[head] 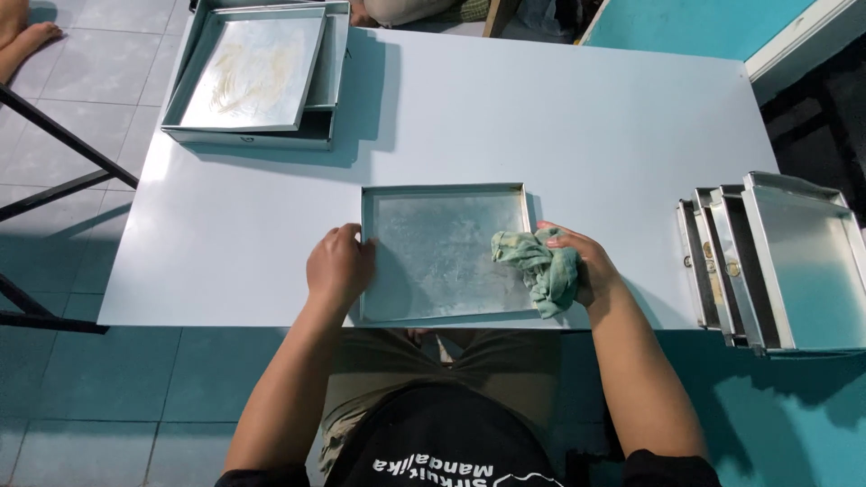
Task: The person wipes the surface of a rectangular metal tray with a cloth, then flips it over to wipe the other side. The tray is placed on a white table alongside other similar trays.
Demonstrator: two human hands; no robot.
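Both hands work at the table's near edge: left hand (339, 267) flat, bracing the square metal tray's (444, 253) left rim, right hand (586, 266) gripping a crumpled green cloth (539, 266) over its right rim, so the tray, sides parallel to the white table (559, 117), no long axis, might slide off under hard wiping.

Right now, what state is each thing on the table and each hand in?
Middle tray: flat on the white table, open side up, smeared film inside.
Green cloth: crumpled, over the tray's right rim.
Right hand: gripping the cloth.
Left hand: pressing on the tray's left rim.
Far-left trays: stacked, top one stained.
Right trays: stacked at the table edge, overlapping.
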